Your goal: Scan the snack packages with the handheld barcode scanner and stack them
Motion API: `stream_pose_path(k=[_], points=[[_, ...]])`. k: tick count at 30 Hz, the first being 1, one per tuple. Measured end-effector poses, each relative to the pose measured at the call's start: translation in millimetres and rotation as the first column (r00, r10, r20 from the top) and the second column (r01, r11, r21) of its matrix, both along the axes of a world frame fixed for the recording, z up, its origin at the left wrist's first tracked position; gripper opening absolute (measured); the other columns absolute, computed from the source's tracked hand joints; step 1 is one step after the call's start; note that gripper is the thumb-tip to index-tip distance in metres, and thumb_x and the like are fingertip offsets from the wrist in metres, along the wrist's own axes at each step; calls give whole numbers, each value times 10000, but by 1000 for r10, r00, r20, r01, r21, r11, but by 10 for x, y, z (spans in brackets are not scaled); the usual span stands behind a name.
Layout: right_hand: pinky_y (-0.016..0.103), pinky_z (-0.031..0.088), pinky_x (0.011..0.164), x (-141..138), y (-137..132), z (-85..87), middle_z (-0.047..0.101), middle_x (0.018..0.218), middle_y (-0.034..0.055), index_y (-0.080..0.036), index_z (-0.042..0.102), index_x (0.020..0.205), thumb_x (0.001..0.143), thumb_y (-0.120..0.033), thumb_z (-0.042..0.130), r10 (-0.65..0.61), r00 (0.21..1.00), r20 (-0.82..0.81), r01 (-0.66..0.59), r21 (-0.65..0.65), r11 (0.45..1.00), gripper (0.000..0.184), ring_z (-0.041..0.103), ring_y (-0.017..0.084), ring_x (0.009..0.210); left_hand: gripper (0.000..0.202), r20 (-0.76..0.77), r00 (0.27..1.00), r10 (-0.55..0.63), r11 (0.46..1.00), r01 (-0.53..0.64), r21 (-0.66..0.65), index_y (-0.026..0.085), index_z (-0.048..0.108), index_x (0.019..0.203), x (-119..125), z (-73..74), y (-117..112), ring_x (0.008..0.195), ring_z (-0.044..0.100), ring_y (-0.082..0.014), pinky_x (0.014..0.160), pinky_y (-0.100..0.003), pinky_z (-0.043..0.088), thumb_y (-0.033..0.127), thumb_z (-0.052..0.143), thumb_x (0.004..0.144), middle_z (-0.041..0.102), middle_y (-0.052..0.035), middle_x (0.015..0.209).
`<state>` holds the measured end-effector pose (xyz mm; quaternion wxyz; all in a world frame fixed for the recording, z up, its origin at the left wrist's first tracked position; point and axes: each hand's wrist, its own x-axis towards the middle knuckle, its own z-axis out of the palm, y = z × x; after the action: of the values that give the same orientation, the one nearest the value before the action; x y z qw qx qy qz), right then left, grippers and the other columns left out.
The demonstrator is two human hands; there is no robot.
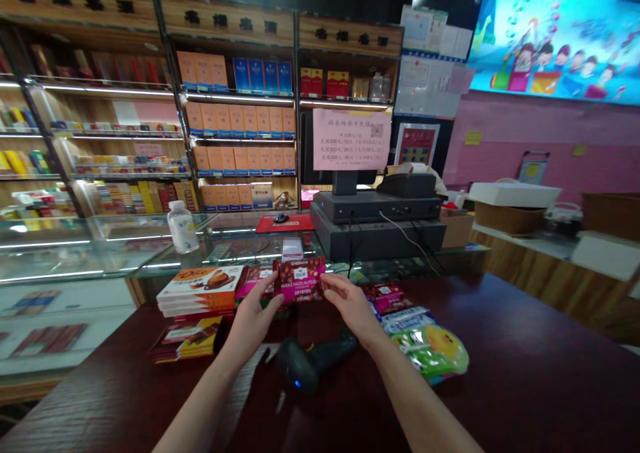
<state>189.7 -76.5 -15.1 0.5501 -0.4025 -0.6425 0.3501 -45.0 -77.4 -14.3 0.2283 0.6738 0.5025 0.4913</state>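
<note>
Both my hands hold up a dark red chocolate packet [299, 280] above the dark wooden counter [520, 366]. My left hand [254, 316] pinches its left edge, and my right hand [350, 304] pinches its right edge. Below my wrists a black handheld barcode scanner [307, 362] lies on the counter with a small blue light on. To the left of the packet is a stack of orange-and-white chocolate boxes [200, 290]. More dark snack packs [185, 340] lie in front of that stack.
Pink and blue snack packets [400, 306] and a green-yellow bag [433, 352] lie right of my hands. A black cash register [377, 220] with a pink notice [351, 140] stands behind. A plastic bottle [182, 226] sits on the glass case [85, 246]; product shelves [240, 126] fill the back wall.
</note>
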Motion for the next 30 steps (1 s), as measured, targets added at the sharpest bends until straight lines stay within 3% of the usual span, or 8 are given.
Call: stream_pose_path(k=[7, 13, 18, 22, 30], points=[[368, 453, 1052, -53, -71, -56, 603, 1254, 68, -257, 711, 1203, 823, -231, 609, 98, 994, -37, -97, 38, 995, 395, 597, 207, 1161, 555, -74, 997, 35, 988, -23, 155, 237, 527, 1379, -187, -107, -130, 1335, 528, -226, 1161, -417, 373, 354, 609, 843, 587, -68, 1421], [350, 443, 1074, -17, -155, -120, 567, 1334, 56, -274, 653, 1287, 839, -114, 511, 72, 990, 120, -83, 86, 993, 496, 541, 192, 1261, 634, -195, 980, 27, 979, 13, 202, 215, 461, 1443, -256, -240, -148, 1395, 461, -208, 1181, -392, 354, 154, 506, 813, 524, -66, 1486], [360, 372, 1155, 12, -139, -213, 554, 1386, 35, -312, 579, 1371, 842, -31, 435, 20, 967, 253, -84, 245, 966, 616, 502, 167, 1319, 709, -210, 977, 28, 975, 19, 220, 221, 445, 1460, -285, -261, -144, 1384, 475, -198, 1194, -406, 335, 89, 472, 763, 519, -55, 1491], [363, 373, 1166, 28, -161, -205, 540, 1423, 35, -330, 517, 1427, 881, -20, 405, -41, 952, 304, -76, 364, 928, 638, 484, 165, 1348, 640, -125, 992, 12, 975, 16, 222, 239, 490, 1430, -286, -191, -178, 1391, 467, -217, 1190, -425, 342, 151, 503, 796, 527, -46, 1484], [370, 420, 1138, 12, -243, -71, 557, 1429, 49, -328, 530, 1417, 941, -73, 461, -93, 966, 240, -35, 480, 877, 545, 520, 192, 1329, 717, 193, 966, -171, 984, 178, -23, 179, 365, 1502, -176, 6, -333, 1083, 699, -216, 1016, -415, 520, 313, 591, 835, 658, -117, 1321]])
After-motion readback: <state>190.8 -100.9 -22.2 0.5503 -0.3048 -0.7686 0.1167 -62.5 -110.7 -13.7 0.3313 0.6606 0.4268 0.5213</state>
